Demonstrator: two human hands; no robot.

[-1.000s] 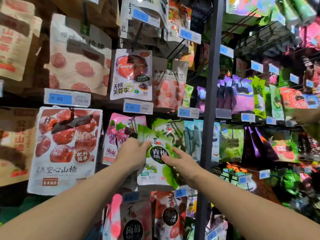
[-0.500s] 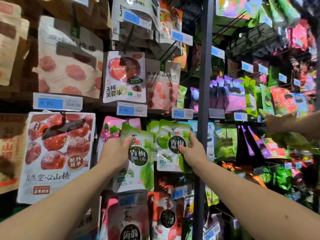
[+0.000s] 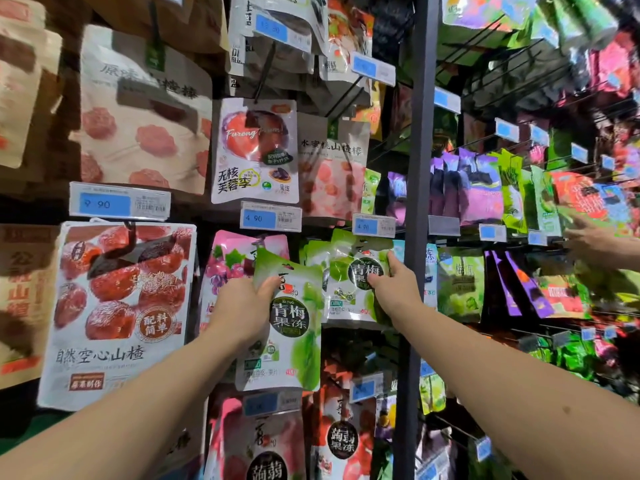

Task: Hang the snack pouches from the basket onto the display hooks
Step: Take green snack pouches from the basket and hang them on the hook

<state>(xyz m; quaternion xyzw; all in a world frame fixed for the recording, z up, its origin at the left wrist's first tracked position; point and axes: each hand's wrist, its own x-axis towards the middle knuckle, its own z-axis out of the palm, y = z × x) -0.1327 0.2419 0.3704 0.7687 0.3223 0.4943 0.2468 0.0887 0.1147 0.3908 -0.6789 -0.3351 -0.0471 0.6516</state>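
A green-and-white plum jelly pouch (image 3: 294, 327) hangs free in front of the display, pinched by its upper left part in my left hand (image 3: 242, 310). To its right, a row of matching green pouches (image 3: 349, 275) hangs on a hook under a blue price tag (image 3: 373, 226). My right hand (image 3: 394, 289) grips the front pouch of that row at its right side, thumb on the dark round label. The hook itself is hidden behind the pouches. No basket is in view.
A dark upright post (image 3: 415, 216) stands just right of my right hand. Pink grape pouches (image 3: 235, 261) hang behind my left hand, large hawthorn bags (image 3: 117, 306) further left. Another person's hand (image 3: 595, 240) reaches into the right-hand display.
The two hands have separated: my left hand keeps one pouch lower left, while my right hand has moved up and right onto the hanging row. The other person's hand stays at the right.
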